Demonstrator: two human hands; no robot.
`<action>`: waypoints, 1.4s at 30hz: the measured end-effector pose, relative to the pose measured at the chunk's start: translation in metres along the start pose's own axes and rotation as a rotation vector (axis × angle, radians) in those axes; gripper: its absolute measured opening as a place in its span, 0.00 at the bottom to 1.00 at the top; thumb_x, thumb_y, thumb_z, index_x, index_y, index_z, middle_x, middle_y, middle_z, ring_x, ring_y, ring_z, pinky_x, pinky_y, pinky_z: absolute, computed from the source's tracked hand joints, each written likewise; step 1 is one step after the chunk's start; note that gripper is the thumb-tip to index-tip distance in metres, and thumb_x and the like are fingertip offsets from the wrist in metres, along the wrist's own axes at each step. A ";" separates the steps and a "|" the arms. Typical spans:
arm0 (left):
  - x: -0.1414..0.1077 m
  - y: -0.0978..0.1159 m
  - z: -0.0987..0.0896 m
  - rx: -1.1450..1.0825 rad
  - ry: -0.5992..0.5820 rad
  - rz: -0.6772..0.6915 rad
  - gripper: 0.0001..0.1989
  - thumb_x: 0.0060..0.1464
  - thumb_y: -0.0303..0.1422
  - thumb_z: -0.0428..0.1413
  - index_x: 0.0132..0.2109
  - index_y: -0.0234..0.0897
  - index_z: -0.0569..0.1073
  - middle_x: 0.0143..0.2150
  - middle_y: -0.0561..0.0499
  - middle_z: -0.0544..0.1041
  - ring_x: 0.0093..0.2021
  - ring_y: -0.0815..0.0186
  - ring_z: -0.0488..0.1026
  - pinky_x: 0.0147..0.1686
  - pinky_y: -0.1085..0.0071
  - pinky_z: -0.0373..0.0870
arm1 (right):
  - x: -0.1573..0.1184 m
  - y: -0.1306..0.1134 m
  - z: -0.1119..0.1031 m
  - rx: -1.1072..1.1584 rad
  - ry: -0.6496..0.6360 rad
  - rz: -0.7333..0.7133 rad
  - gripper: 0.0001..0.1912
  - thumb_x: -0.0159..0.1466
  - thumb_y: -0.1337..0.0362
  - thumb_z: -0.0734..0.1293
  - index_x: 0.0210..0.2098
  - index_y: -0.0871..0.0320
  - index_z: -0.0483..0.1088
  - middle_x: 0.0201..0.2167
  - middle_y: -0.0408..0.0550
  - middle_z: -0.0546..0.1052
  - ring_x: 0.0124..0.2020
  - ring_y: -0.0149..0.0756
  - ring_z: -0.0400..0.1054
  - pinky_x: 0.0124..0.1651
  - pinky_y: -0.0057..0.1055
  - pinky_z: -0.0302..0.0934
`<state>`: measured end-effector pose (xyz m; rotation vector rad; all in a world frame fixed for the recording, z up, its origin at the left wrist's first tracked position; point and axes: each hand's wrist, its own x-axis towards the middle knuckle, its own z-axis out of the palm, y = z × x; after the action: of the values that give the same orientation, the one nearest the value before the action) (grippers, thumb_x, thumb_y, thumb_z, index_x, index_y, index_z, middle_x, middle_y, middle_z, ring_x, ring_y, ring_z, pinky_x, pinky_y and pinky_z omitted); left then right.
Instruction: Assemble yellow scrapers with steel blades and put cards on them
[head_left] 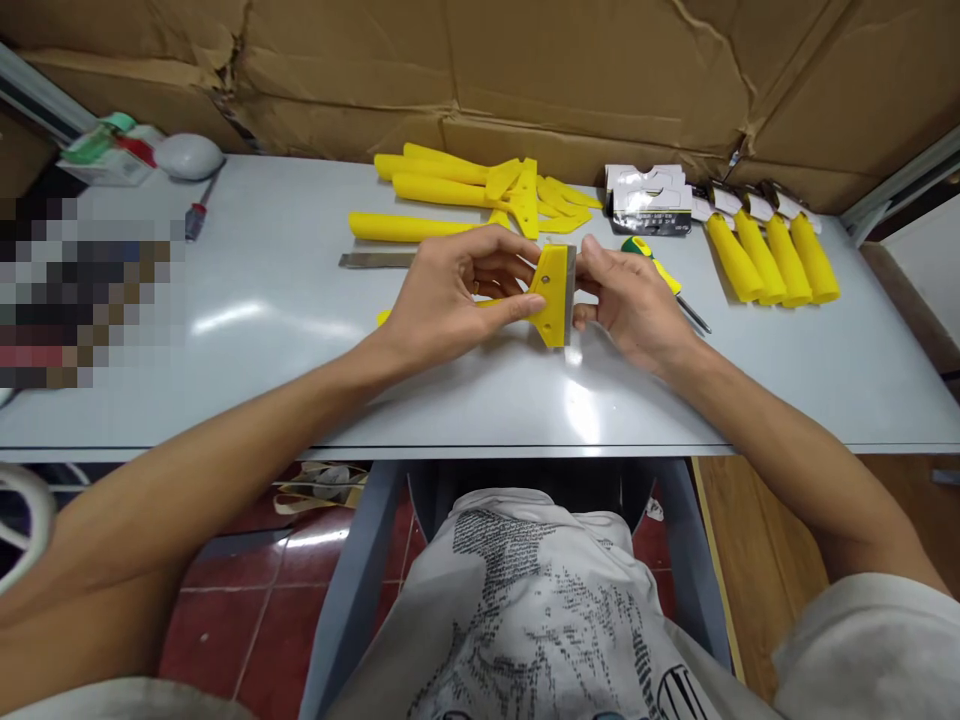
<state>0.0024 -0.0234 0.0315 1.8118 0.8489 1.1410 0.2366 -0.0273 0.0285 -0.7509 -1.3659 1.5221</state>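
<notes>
My left hand [457, 285] is closed around a yellow scraper [553, 295], the thumb lying on the lower part of its wide head and the fingers behind. A metal blade [570, 295] runs along the head's right edge, and a small screw shows on the head's face. The handle points left, mostly hidden under my left hand. My right hand [634, 300] is at the blade side, fingers curled and thumb near the blade's upper end, closed on the blade's edge. Just behind my right hand lies a green-and-yellow screwdriver [660, 268].
Behind my hands lie several yellow scraper handles [442, 190] and loose yellow plates [562, 205]. A metal strip [375, 260] sits left. At right are white-and-black cards [649, 205] and several carded scrapers [776, 255]. Another screwdriver [196, 215] lies far left. Cardboard [525, 70] backs the table.
</notes>
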 end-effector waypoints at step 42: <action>0.043 -0.012 -0.076 -0.064 0.418 -0.276 0.29 0.32 0.49 0.85 0.40 0.47 0.84 0.41 0.52 0.87 0.47 0.51 0.83 0.54 0.41 0.83 | 0.094 0.014 0.048 -1.593 -0.206 -0.139 0.22 0.71 0.78 0.65 0.49 0.56 0.90 0.54 0.57 0.87 0.52 0.52 0.79 0.43 0.42 0.59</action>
<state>-0.0535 0.0398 0.0566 1.3691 1.2441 1.3654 0.1547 0.0395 0.0367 -1.3380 -2.6399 0.0953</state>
